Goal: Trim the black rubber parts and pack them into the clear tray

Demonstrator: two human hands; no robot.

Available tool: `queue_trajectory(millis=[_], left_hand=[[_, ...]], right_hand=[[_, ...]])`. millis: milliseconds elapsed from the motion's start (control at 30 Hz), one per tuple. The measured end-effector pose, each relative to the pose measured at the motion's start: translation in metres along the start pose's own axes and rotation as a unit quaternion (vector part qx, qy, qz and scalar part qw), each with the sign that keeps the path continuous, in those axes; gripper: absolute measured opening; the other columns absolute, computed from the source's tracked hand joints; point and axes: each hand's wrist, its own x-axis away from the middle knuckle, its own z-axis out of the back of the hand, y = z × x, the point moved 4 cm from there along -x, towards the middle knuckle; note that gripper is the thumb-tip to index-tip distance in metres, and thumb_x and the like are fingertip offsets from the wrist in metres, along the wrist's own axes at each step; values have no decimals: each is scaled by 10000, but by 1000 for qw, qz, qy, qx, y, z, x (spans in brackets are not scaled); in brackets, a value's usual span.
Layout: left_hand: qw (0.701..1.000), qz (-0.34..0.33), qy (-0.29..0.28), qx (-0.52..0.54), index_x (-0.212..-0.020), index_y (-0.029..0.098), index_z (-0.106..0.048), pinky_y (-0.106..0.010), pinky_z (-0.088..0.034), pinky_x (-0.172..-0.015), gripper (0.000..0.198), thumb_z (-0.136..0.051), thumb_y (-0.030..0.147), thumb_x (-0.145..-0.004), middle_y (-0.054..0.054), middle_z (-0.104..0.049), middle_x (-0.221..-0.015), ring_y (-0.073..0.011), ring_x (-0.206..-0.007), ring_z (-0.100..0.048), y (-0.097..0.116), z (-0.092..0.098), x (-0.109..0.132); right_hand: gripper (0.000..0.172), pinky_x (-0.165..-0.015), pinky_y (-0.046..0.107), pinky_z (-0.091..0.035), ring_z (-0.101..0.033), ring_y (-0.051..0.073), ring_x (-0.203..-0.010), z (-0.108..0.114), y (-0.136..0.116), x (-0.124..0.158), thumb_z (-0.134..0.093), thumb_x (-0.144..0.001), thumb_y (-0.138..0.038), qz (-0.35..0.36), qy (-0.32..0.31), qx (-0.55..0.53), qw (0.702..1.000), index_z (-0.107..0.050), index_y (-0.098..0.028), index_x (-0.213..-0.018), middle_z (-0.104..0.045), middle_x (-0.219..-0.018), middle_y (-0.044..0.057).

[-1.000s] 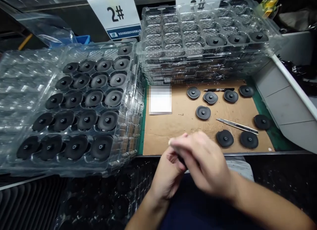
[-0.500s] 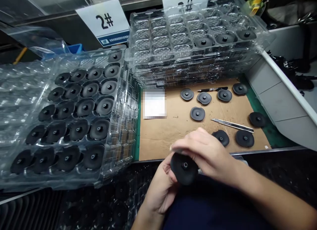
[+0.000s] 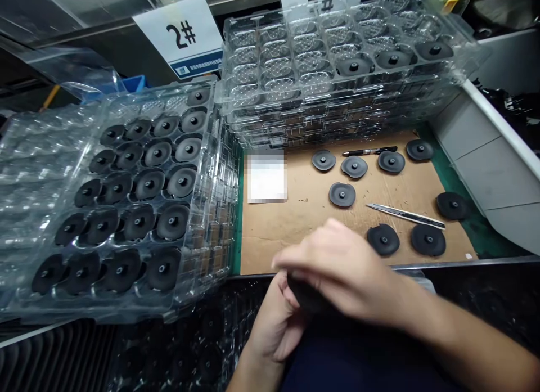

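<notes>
Item: black round rubber disc (image 3: 306,293), lower centre of the frame, mostly hidden and blurred, held between both hands. Left hand (image 3: 274,319): grip curled and cupped, closed around the underside of the disc. Right hand (image 3: 341,268): grip half closed, laid over the top of the disc and touching it, fingers reaching past it toward the left, motion-blurred. Just above the hands: cardboard sheet (image 3: 304,234) bearing eight loose black discs (image 3: 341,194), a utility knife (image 3: 405,216), a pen (image 3: 369,151) and a blurred white paper (image 3: 267,178). Left of the frame: clear blister tray (image 3: 202,212) holding rows of discs. Upper right: stack of clear trays (image 3: 337,116). Upper left: sign reading 2# (image 3: 177,36)
</notes>
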Motion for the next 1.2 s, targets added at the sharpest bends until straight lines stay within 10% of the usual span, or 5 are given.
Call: queue_trajectory(millis=[233, 400, 567, 733, 1200], left_hand=[[996, 19, -46, 76, -1247, 358, -494, -342, -526, -838, 598, -701, 433, -690, -65, -583, -1257, -291, -1078, -607, 9, -2, 4], [995, 31, -51, 76, -1260, 331, -489, -367, -527, -841, 687, -734, 455, -629, -95, -551, -1297, -299, -1070, -609, 8, 0, 0], [998, 3, -22, 56, -1249, 292, -514, -386, -511, -874, 661, -732, 438, -643, -99, -568, -1280, -316, -1122, -573, 8, -4, -3], [999, -33, -3, 29, -1204, 248, -566, -348, -397, -1029, 585, -743, 392, -666, -76, -596, -1246, -258, -1187, -522, 2, 0, -3], [997, -77, 18, 11, -1131, 272, -623, -306, -471, -934, 717, -852, 370, -458, -32, -639, -1165, -245, -1062, -597, 9, -1, 7]], right_hand=[[244, -652, 262, -478, -627, 151, -787, -22, 82, 44, -470, -896, -254, -279, 55, -4, 959, -612, -199, -1087, -675, -1014, 46], [194, -732, 295, -515, -652, 171, -851, -57, 80, 81, -511, -861, -206, -265, 19, -35, 963, -652, -193, -993, -702, -952, 38], [257, -741, 306, -496, -616, 179, -891, -10, 41, 50, -477, -908, -246, -270, 125, 0, 955, -586, -218, -1138, -637, -1076, 63], [280, -793, 352, -464, -579, 188, -851, -5, -26, 18, -450, -891, -125, -66, 102, 11, 993, -553, -161, -1149, -651, -953, 75], [266, -637, 286, -391, -469, 146, -682, -6, -25, 42, -443, -886, -86, -73, 7, 58, 996, -557, -138, -1120, -589, -806, 40]])
